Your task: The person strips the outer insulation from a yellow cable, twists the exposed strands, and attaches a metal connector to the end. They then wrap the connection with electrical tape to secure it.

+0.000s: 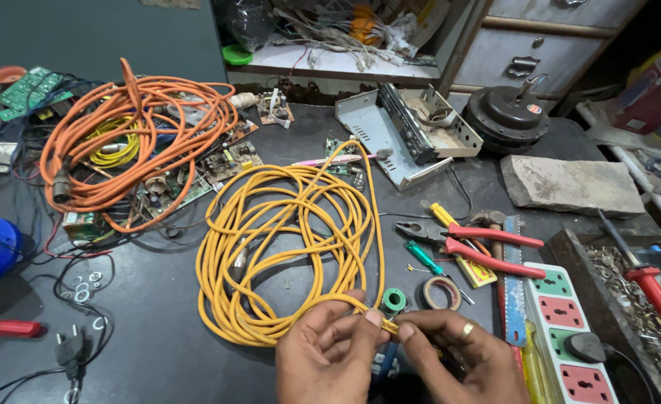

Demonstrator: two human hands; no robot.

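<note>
A long yellow cable point(286, 224) lies coiled in loose loops on the dark worktable point(158, 329). Its free end comes to the front, where both my hands pinch it. My left hand point(330, 355) grips the cable just behind the end, thumb and forefinger closed on it. My right hand point(457, 355), with a ring on one finger, holds the very tip between its fingertips. The two hands nearly touch. The tip's bare end is too small to make out.
An orange cable coil point(132, 142) lies over circuit boards at the back left. Red-handled pliers point(472, 251), a green screwdriver point(426, 259), tape rolls point(443, 293) and a white power strip point(570, 329) lie to the right. A stone block point(573, 183) and metal chassis point(405, 127) sit behind.
</note>
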